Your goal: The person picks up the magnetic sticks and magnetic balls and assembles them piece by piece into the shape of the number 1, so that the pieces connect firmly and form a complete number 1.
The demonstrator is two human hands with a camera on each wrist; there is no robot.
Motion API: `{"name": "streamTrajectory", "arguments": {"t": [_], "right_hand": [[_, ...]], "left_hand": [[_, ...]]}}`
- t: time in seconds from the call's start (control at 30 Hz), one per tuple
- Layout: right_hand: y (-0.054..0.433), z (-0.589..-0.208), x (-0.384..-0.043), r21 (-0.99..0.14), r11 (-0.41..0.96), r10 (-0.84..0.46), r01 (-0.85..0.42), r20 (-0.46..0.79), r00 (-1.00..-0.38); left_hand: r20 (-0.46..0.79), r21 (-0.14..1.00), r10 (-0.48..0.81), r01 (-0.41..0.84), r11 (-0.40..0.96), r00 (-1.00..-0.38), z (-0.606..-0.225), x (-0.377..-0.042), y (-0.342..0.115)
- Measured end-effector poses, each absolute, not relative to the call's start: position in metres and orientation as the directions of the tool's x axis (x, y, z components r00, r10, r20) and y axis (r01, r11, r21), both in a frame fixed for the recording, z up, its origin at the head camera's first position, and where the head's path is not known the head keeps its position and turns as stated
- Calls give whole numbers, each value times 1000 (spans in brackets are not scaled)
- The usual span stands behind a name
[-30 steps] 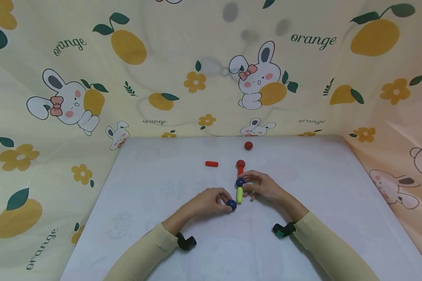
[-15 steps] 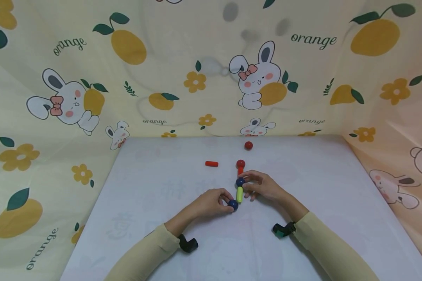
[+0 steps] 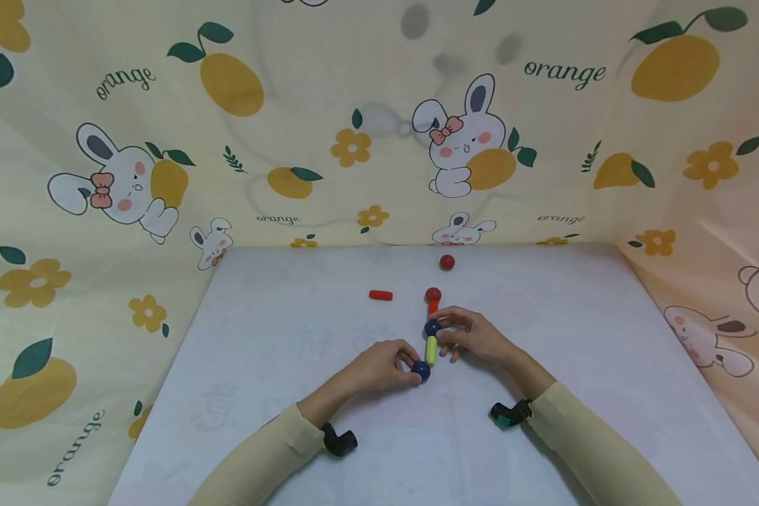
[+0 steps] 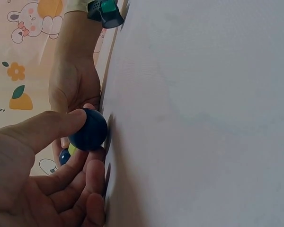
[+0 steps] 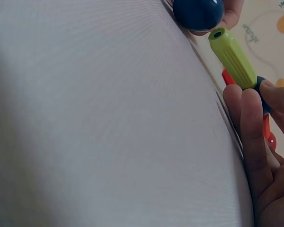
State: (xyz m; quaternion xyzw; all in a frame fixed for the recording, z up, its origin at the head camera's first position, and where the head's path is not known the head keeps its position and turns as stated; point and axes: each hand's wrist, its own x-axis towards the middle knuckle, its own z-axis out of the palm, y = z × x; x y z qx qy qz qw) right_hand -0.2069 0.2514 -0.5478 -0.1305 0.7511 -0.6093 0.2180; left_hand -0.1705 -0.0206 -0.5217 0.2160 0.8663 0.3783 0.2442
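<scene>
My left hand (image 3: 382, 364) pinches a dark blue ball (image 4: 89, 130) between thumb and fingers, low over the white table. Just beyond it lies a yellow-green ribbed rod (image 5: 233, 59), whose near end shows a dark hole in the right wrist view. My right hand (image 3: 477, 336) pinches a second blue ball (image 3: 432, 328) at the rod's far end. From that ball a red rod (image 3: 433, 308) runs on to a red ball (image 3: 433, 294), all in one line. In the right wrist view a small gap shows between the left hand's ball and the rod's holed end.
A loose red rod (image 3: 381, 295) lies left of the line of pieces. Another red ball (image 3: 447, 262) sits near the back edge of the white table (image 3: 278, 295). A printed cloth (image 3: 367, 140) hangs behind and along the sides.
My left hand has shifted slightly to the right with its blue ball, bringing the ball beneath the near end of the yellow-green rod. The right hand stays in place.
</scene>
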Motion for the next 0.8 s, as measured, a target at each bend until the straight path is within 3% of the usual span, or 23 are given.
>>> {"name": "streamTrajectory", "arguments": {"t": [0.8], "right_hand": [[251, -548, -206, -969, 238, -449, 67, -171, -877]], "left_hand": [[-297, 743, 520, 149, 653, -801, -522, -166, -11]]}}
